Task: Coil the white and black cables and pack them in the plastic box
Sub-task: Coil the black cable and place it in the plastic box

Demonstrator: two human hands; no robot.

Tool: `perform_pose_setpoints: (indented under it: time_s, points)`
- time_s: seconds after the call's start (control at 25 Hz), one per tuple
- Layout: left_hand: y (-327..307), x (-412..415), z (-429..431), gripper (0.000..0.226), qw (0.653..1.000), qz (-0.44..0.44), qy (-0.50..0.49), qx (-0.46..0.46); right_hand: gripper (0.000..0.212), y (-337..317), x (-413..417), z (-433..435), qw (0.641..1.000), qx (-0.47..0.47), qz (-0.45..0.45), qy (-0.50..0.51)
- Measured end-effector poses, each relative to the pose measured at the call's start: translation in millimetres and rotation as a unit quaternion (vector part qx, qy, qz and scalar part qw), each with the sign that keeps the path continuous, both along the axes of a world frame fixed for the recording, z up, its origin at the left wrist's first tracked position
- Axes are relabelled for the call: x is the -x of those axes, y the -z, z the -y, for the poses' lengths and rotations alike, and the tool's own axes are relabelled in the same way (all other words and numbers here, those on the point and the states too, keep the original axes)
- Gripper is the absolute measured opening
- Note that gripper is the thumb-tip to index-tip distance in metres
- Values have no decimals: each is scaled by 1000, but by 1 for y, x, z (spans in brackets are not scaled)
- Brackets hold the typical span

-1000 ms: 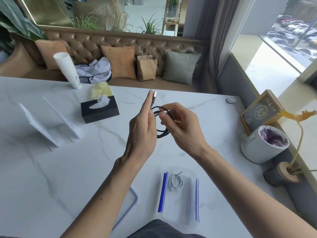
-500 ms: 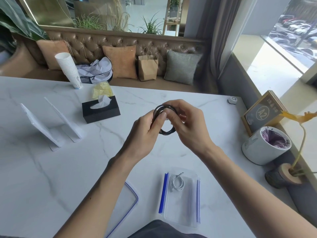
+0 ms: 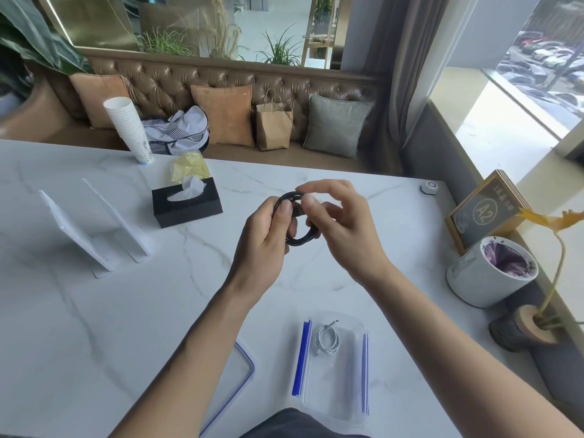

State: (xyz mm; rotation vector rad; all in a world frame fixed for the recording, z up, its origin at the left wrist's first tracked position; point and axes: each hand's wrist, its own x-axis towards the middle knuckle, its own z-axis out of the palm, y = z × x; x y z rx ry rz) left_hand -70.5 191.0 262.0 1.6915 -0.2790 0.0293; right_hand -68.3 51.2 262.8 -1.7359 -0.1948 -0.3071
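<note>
Head view: at frame centre, above the marble table (image 3: 94,327), the black cable (image 3: 301,240) is a tight coil between both hands. The left hand (image 3: 265,238) curls its fingers round the coil's left side, thumb pressing, likely to stop loops springing; the right hand (image 3: 343,230) pinches the top strands, other fingers spread, probably tucking the end. Lower centre, the white cable (image 3: 328,340) lies coiled in the open plastic box (image 3: 354,393).

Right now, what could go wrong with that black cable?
The black cable is held as a coil by the left hand and right hand, with no tie; if either grip loosens, it may spring open. The white cable lies in the plastic box, so dropping the black coil on it might tangle them.
</note>
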Motion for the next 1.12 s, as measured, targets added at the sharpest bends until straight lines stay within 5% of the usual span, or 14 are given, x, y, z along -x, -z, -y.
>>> perform_pose_setpoints:
  time_s: [0.24, 0.44, 0.64, 0.76, 1.12]
  points:
    - [-1, 3, 2, 25, 983, -99, 58, 145, 22, 5, -2, 3, 959, -228, -100, -136]
    - [-2, 5, 5, 24, 980, -105, 65, 155, 14, 12, 6, 0, 997, -57, -8, -54]
    - [1, 0, 3, 25, 990, -82, 26, 111, 22, 0, 11, 2, 997, 72, 19, -36]
    - [1, 1, 5, 25, 994, -65, 36, 76, 9, 0, 8, 3, 996, 70, 47, 21]
    - [11, -2, 2, 25, 994, 28, 45, -92, 11, 5, 4, 12, 995, 75, 19, 57]
